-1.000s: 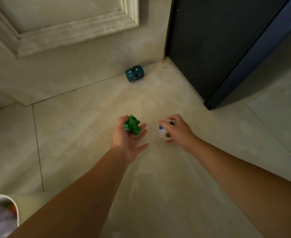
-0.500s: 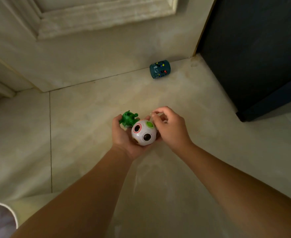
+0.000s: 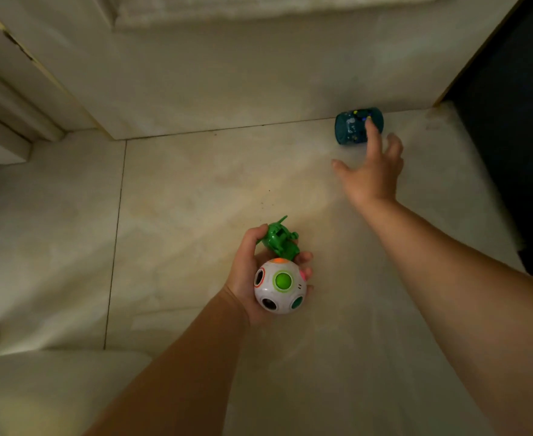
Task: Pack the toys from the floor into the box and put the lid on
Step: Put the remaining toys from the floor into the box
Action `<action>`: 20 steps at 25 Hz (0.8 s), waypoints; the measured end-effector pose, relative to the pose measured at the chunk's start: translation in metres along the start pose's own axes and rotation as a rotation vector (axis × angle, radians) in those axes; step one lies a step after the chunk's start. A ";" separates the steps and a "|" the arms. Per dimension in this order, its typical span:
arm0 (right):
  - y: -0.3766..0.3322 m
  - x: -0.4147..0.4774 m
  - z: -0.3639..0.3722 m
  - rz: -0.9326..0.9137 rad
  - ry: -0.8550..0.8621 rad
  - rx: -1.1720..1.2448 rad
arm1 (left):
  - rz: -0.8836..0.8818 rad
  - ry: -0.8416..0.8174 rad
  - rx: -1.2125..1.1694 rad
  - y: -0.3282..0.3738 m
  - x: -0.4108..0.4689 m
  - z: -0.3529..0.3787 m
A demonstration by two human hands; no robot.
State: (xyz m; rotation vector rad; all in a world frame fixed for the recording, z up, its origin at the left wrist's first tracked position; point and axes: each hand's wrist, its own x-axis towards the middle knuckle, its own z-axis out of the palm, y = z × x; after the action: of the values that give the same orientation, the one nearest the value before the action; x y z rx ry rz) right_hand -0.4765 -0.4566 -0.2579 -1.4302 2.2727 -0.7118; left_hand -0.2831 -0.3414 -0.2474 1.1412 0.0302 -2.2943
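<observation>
From the head view, we are cupping a white puzzle ball (image 3: 279, 285) and a green toy (image 3: 280, 239) in our left hand (image 3: 248, 275), fingers curled around both. Our right hand (image 3: 372, 176) is reaching, fingers spread, toward the teal toy (image 3: 351, 126) lying by the wall (image 3: 227, 73).

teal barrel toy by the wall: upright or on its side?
On its side. The teal barrel toy lies with its round end facing the camera, curved body resting on the floor.

A green toy (image 3: 280, 239), a white ball (image 3: 279, 285) with coloured holes, a teal speckled cylinder (image 3: 353, 127).
</observation>
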 end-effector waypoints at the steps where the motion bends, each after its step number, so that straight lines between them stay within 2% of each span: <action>1: -0.003 0.014 -0.002 -0.010 -0.027 -0.071 | 0.007 -0.005 -0.008 0.000 0.000 0.000; 5: -0.017 0.052 -0.010 -0.033 -0.136 -0.317 | 0.019 -0.016 0.010 0.000 -0.002 -0.001; 6: -0.019 0.053 -0.009 -0.023 -0.092 -0.306 | 0.022 -0.013 0.016 0.000 -0.002 -0.001; 9: -0.021 0.039 -0.004 0.049 0.177 -0.107 | 0.034 -0.020 0.043 -0.002 -0.001 -0.004; 13: -0.013 0.007 0.002 0.039 0.020 -0.113 | 0.052 0.013 0.073 -0.004 0.003 -0.005; 16: -0.022 -0.039 -0.011 0.066 -0.027 0.118 | 0.093 0.088 0.145 -0.009 0.000 0.005; 20: -0.029 -0.127 -0.045 0.190 -0.140 0.483 | 0.098 0.175 0.166 -0.025 -0.016 0.019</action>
State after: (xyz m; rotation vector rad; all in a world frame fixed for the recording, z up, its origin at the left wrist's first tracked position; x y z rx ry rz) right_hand -0.4264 -0.3416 -0.1993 -0.9911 1.9212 -0.9806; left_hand -0.3021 -0.3180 -0.2292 1.3943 -0.1493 -2.1370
